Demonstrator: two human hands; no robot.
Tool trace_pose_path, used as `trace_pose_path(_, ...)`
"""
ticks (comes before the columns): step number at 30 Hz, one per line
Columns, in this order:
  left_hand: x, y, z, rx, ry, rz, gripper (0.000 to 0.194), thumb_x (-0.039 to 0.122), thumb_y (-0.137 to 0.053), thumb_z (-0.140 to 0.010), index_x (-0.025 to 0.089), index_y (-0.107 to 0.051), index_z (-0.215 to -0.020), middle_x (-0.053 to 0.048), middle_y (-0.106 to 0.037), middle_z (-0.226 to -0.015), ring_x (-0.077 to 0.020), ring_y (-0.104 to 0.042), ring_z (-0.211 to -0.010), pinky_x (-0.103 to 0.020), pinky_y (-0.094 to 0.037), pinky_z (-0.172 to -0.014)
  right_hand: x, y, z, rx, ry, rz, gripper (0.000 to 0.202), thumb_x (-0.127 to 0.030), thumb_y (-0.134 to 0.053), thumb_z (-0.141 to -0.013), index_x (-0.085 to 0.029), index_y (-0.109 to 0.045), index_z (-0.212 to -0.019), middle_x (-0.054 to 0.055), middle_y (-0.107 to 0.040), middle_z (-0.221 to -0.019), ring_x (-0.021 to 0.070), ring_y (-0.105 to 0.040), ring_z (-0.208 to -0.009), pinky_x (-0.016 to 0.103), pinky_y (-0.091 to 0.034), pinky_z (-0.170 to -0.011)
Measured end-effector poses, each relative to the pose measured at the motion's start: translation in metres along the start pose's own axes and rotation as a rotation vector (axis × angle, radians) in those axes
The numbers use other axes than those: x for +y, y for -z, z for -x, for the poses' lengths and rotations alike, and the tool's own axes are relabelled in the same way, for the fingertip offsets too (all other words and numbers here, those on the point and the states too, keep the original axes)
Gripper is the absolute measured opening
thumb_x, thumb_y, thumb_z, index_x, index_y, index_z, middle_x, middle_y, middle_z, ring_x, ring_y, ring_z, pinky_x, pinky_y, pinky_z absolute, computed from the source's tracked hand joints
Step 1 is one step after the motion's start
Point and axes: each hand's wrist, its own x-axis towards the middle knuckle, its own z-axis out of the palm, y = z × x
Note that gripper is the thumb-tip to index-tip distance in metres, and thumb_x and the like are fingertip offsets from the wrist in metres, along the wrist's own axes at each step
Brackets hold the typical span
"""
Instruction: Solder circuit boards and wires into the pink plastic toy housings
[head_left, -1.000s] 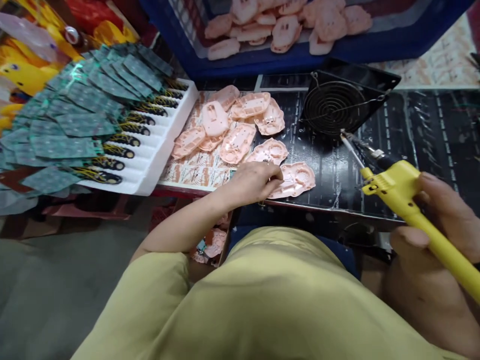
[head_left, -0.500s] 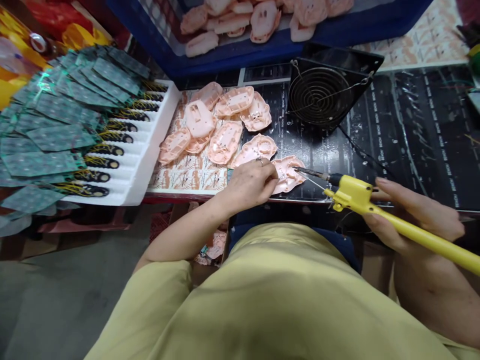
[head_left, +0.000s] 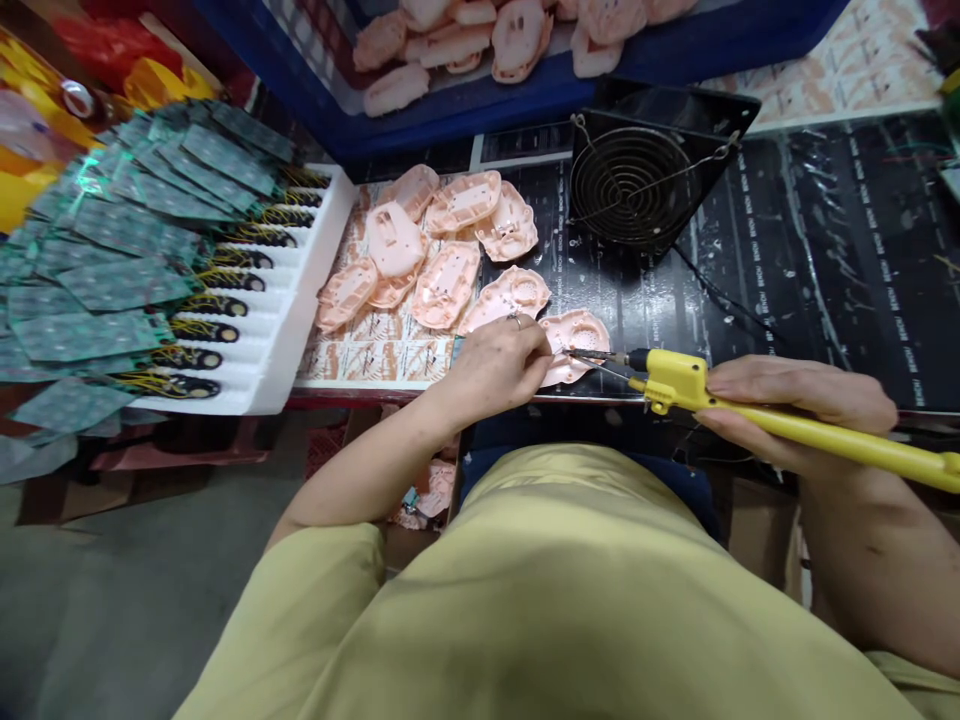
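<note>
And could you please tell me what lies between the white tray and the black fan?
The head view shows several pink shells between the white tray and the black fan.

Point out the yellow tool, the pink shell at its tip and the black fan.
Yellow tool point(head_left: 676, 378): head view, on its blocky body.
Pink shell point(head_left: 577, 331): head view, on its upturned face.
Black fan point(head_left: 628, 185): head view, on its wire grille.

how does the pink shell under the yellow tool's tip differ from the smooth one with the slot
The near shell shows its ribbed hollow; the far shell shows a smoother face with a rectangular slot. The near shell lies on the black tabletop; the far shell lies partly over other shells. The yellow tool points at the near shell, not the far shell. Both are pale pink.
</note>
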Motion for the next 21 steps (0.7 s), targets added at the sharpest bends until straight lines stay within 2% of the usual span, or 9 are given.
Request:
trace_pose_path(4,-0.001,0.002,0.0,-0.035,-0.006,0.005,0.021,0.025,-0.054,-0.093,0.015,-0.065,-0.079,-0.007,-0.068,-0.084,-0.0191,-0.064,-0.078,-0.031,-0.047,-0.072,0.003,0.007,-0.003,-0.033,-0.009,0.0,0.022,-0.013,-0.083,-0.074,-0.02,-0.07,-0.09,0.002,-0.073,-0.076,0.0152,-0.071,-0.067,0.022,-0.061,-0.059)
trace_pose_path(9,-0.002,0.002,0.0,-0.05,-0.012,0.027,0.017,0.022,-0.055,-0.091,0.015,-0.065,-0.08,-0.007,-0.068,-0.085,-0.0185,-0.064,-0.081,-0.031,-0.049,-0.075,0.003,0.012,-0.008,-0.003,-0.059,0.002,0.02,-0.016,-0.084,-0.074,-0.021,-0.071,-0.088,0.002,-0.073,-0.076,0.0149,-0.071,-0.067,0.022,-0.061,-0.058)
trace_pose_path(15,-0.001,0.003,-0.001,-0.051,-0.014,0.015,0.02,0.024,-0.053,-0.092,0.014,-0.064,-0.079,-0.007,-0.068,-0.084,-0.0185,-0.064,-0.079,-0.031,-0.049,-0.074,0.003,0.007,-0.017,-0.082,0.044,-0.029,0.019,-0.012,-0.082,-0.074,-0.02,-0.07,-0.086,0.002,-0.073,-0.072,0.0142,-0.071,-0.065,0.02,-0.061,-0.059)
trace_pose_path(21,0.0,0.004,-0.002,-0.054,-0.009,0.011,0.022,0.028,-0.055,-0.093,0.015,-0.065,-0.079,-0.007,-0.067,-0.084,-0.0181,-0.063,-0.079,-0.03,-0.048,-0.074,-0.003,0.01,-0.022,-0.102,0.036,-0.015,0.014,-0.016,-0.082,-0.076,-0.019,-0.069,-0.08,0.002,-0.071,-0.068,0.0136,-0.07,-0.062,0.018,-0.059,-0.056)
